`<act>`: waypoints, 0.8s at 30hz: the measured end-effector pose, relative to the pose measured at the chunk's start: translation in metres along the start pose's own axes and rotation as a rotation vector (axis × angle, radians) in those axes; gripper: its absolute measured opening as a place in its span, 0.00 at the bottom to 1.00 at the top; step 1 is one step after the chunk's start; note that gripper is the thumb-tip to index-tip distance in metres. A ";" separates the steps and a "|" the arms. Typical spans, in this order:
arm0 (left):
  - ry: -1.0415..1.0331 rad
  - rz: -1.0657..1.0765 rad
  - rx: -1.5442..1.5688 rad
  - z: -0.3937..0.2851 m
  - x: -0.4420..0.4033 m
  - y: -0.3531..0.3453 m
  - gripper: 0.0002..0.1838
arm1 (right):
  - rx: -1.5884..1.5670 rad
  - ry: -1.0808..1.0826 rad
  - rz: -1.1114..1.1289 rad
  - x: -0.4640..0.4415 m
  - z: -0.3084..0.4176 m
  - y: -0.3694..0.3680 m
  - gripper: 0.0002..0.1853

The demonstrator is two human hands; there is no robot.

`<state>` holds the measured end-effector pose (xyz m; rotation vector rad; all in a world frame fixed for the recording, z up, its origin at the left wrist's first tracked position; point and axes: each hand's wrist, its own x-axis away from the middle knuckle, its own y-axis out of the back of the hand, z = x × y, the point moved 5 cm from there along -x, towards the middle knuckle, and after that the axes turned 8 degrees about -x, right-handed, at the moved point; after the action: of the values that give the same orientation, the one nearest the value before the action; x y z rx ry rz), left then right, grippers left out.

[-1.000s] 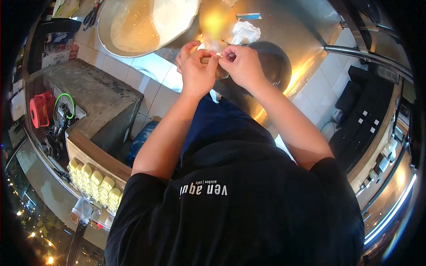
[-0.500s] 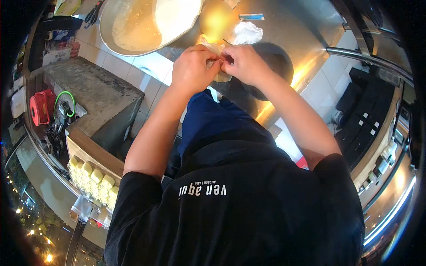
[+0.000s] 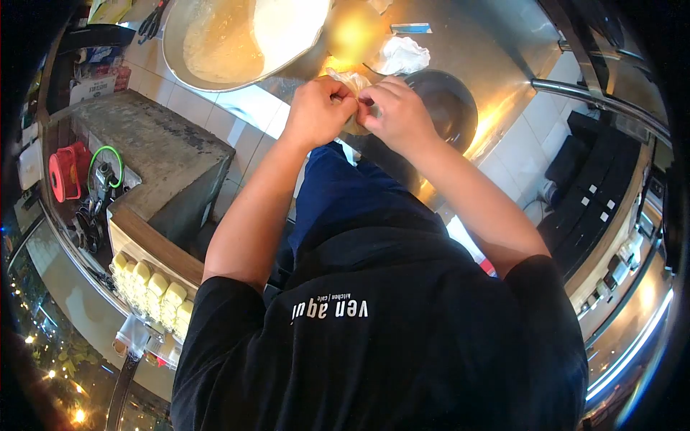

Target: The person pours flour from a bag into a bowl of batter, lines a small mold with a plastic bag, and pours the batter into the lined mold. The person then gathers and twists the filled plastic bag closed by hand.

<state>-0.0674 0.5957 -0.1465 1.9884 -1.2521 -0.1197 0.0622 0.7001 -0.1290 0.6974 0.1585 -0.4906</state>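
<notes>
A thin, translucent plastic bag (image 3: pixel 348 77) is pinched between my two hands at the near edge of the metal counter. My left hand (image 3: pixel 316 109) grips it from the left, thumb and fingertips pressed together. From the right, my right hand (image 3: pixel 399 115) closes its fingertips on the same bag, almost touching the left. Something pale shows in the bag below the fingers, but I cannot make out what it is. Beside my right hand lies a dark round pan or tray (image 3: pixel 451 104), partly behind the wrist.
A large metal bowl (image 3: pixel 172 61) with pale, creamy contents stands at the upper left. Near the hands are a shiny round golden item (image 3: pixel 353 32), crumpled white paper or plastic (image 3: pixel 404 54) and a blue-and-white packet (image 3: pixel 411 29). Left is a concrete ledge (image 3: pixel 151 136).
My hands have shifted slightly and the fingers have regrouped on the bag. More of its crinkled top shows above them. The surroundings look the same.
</notes>
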 end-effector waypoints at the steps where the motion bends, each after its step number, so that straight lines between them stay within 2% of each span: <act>1: 0.050 0.002 0.027 0.001 0.000 0.000 0.15 | 0.000 -0.003 -0.002 0.000 0.003 -0.001 0.09; 4: 0.034 -0.070 0.063 0.009 0.001 -0.004 0.15 | 0.032 -0.037 -0.024 0.000 0.008 0.001 0.09; 7: 0.106 -0.023 0.094 0.013 0.004 -0.007 0.15 | 0.059 -0.093 0.049 0.001 0.008 -0.003 0.10; 9: 0.124 -0.019 0.100 0.012 0.003 -0.007 0.15 | 0.116 -0.151 0.152 0.000 0.007 -0.008 0.13; 12: 0.138 -0.031 0.118 0.017 0.002 -0.008 0.14 | 0.149 -0.125 0.204 -0.004 0.008 -0.014 0.18; 16: 0.099 -0.068 0.085 0.015 0.001 -0.003 0.13 | 0.171 -0.162 0.254 -0.005 0.010 -0.016 0.19; 19: 0.050 -0.106 0.017 0.006 0.004 0.002 0.10 | 0.183 -0.111 0.235 -0.002 0.009 -0.017 0.19; 23: -0.007 -0.115 -0.041 0.004 0.005 0.003 0.10 | 0.179 -0.032 0.263 0.003 0.002 -0.024 0.20; 24: -0.074 -0.140 -0.101 0.003 0.006 0.003 0.10 | 0.190 0.002 0.276 0.004 0.001 -0.026 0.19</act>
<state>-0.0682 0.5886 -0.1449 1.9988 -1.1289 -0.3217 0.0530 0.6814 -0.1444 0.8911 0.0163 -0.2418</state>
